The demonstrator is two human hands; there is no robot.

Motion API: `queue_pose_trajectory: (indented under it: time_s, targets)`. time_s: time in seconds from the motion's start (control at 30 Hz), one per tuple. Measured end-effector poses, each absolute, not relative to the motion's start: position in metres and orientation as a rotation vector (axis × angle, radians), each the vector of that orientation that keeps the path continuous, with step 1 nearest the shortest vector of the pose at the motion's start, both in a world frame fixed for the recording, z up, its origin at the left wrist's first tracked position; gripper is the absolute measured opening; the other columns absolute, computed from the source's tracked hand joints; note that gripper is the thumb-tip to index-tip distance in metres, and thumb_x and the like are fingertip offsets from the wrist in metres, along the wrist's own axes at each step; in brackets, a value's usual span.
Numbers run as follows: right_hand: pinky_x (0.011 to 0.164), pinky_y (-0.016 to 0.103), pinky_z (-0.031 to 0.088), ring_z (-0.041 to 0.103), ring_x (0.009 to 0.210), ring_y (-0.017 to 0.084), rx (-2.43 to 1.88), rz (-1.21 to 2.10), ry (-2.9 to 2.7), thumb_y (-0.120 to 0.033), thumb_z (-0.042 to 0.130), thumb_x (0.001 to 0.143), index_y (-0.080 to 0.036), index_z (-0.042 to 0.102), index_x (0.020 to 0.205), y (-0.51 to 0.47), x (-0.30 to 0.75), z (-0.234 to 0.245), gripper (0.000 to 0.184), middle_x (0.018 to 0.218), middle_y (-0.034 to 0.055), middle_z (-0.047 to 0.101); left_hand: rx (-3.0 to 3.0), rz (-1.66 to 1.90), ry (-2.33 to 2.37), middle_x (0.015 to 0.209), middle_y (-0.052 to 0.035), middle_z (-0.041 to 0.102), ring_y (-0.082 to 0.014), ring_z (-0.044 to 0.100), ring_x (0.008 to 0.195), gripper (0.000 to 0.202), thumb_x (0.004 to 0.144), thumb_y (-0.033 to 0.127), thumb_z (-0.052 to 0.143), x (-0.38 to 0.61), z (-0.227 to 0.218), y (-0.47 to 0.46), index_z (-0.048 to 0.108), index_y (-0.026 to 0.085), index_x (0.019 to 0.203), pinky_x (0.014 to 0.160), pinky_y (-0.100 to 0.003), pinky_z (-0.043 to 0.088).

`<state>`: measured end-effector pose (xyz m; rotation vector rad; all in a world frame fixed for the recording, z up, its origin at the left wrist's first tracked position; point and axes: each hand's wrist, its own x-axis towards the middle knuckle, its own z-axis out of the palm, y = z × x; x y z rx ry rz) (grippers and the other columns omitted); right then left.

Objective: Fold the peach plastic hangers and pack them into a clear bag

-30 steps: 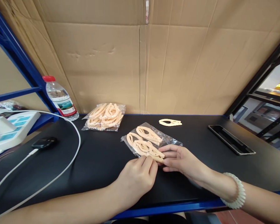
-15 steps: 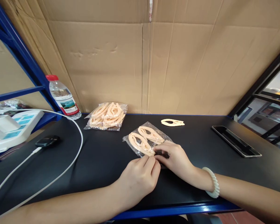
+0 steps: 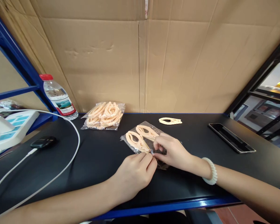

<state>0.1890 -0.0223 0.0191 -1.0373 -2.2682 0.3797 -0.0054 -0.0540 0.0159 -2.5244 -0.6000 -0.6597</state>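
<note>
A small clear plastic bag with peach-coloured plastic loop pieces lies on the black table. My left hand pinches the bag's near edge, fingers closed on it. My right hand rests on the bag's right side, fingers curled and pressing on its open end; a white bracelet is on that wrist. A single loose peach piece lies farther back.
A fuller bag of peach pieces sits at the back left beside a water bottle. A white cable curves across the left; a small black device and white power strip lie there. A dark phone lies right. Cardboard walls the back.
My right hand moved left from a flat, open pose onto the bag and curled its fingers. The piece it touched now sits inside the bag. My left hand kept its pinch.
</note>
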Motion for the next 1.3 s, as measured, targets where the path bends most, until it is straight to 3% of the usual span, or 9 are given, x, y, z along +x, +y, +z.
queue_pose_trajectory:
  time_s: [0.13, 0.3, 0.4, 0.47, 0.6, 0.83, 1.1, 1.3]
  targets:
    - [0.058, 0.024, 0.043, 0.052, 0.066, 0.012, -0.897, 0.727, -2.17, -0.03, 0.065, 0.081, -0.02, 0.054, 0.083, -0.009, 0.222, 0.048, 0.015, 0.076, -0.0011, 0.056, -2.55, -0.849, -0.597, 0.069, -0.0009, 0.066, -0.0149, 0.058, 0.052, 0.024, 0.084, 0.012, 0.053, -0.011, 0.025, -0.047, 0.061, 0.01, 0.107, 0.044, -0.028, 0.041]
    - [0.07, 0.032, 0.046, 0.058, 0.068, 0.017, -1.307, 0.182, -1.905, -0.041, 0.042, 0.095, -0.018, 0.062, 0.068, 0.049, 0.278, 0.051, 0.041, 0.068, 0.004, 0.062, -2.572, -1.088, -0.776, 0.061, 0.0046, 0.063, -0.0096, 0.054, 0.046, 0.021, 0.081, 0.012, 0.055, -0.016, 0.03, -0.033, 0.061, 0.015, 0.101, 0.049, -0.023, 0.042]
    - [0.082, 0.036, 0.049, 0.065, 0.087, 0.021, -1.434, 0.111, -1.95, -0.03, 0.045, 0.093, -0.017, 0.069, 0.094, 0.086, 0.302, 0.027, 0.028, 0.093, 0.01, 0.071, -2.58, -1.164, -0.946, 0.052, 0.0072, 0.057, -0.0083, 0.05, 0.042, 0.015, 0.083, 0.016, 0.054, -0.019, 0.028, -0.023, 0.062, 0.017, 0.096, 0.048, -0.02, 0.04]
    - [0.085, 0.038, 0.051, 0.064, 0.098, 0.024, -1.453, 0.138, -2.008, -0.026, 0.047, 0.091, -0.015, 0.065, 0.113, 0.1, 0.312, 0.008, 0.03, 0.108, 0.0132, 0.069, -2.597, -1.206, -1.101, 0.051, 0.0078, 0.054, -0.0075, 0.049, 0.042, 0.014, 0.085, 0.018, 0.053, -0.021, 0.028, -0.018, 0.063, 0.018, 0.095, 0.048, -0.019, 0.039]
    - [0.1, 0.042, 0.043, 0.056, 0.117, 0.027, -1.432, 0.146, -2.159, -0.029, 0.05, 0.091, -0.014, 0.06, 0.124, 0.104, 0.32, -0.017, 0.037, 0.123, 0.0154, 0.062, -2.624, -1.288, -1.361, 0.053, 0.0079, 0.052, -0.0071, 0.049, 0.046, 0.013, 0.087, 0.02, 0.051, -0.024, 0.032, -0.012, 0.063, 0.018, 0.093, 0.051, -0.017, 0.04]
    - [0.099, 0.041, 0.041, 0.054, 0.108, 0.028, -1.504, 0.107, -2.19, -0.025, 0.04, 0.095, -0.007, 0.06, 0.122, 0.103, 0.319, -0.024, 0.039, 0.112, 0.0196, 0.06, -2.676, -1.328, -1.455, 0.054, 0.0078, 0.054, -0.0074, 0.049, 0.047, 0.014, 0.086, 0.021, 0.051, -0.022, 0.03, -0.012, 0.062, 0.018, 0.093, 0.051, -0.017, 0.04]
    - [0.088, 0.038, 0.044, 0.056, 0.095, 0.026, -1.624, 0.162, -2.141, -0.026, 0.056, 0.086, -0.016, 0.067, 0.092, 0.099, 0.317, -0.017, 0.017, 0.094, 0.0112, 0.065, -2.732, -1.26, -1.425, 0.056, 0.0069, 0.06, -0.0066, 0.051, 0.045, 0.016, 0.085, 0.02, 0.05, -0.02, 0.023, -0.014, 0.063, 0.018, 0.095, 0.052, -0.017, 0.041]
    - [0.075, 0.033, 0.044, 0.061, 0.085, 0.024, -1.648, 0.274, -2.058, -0.017, 0.056, 0.081, -0.018, 0.058, 0.091, 0.079, 0.308, -0.008, 0.01, 0.091, 0.0087, 0.067, -2.741, -1.268, -1.408, 0.058, 0.0061, 0.063, -0.0064, 0.051, 0.044, 0.017, 0.085, 0.02, 0.051, -0.019, 0.021, -0.014, 0.063, 0.018, 0.096, 0.051, -0.017, 0.042]
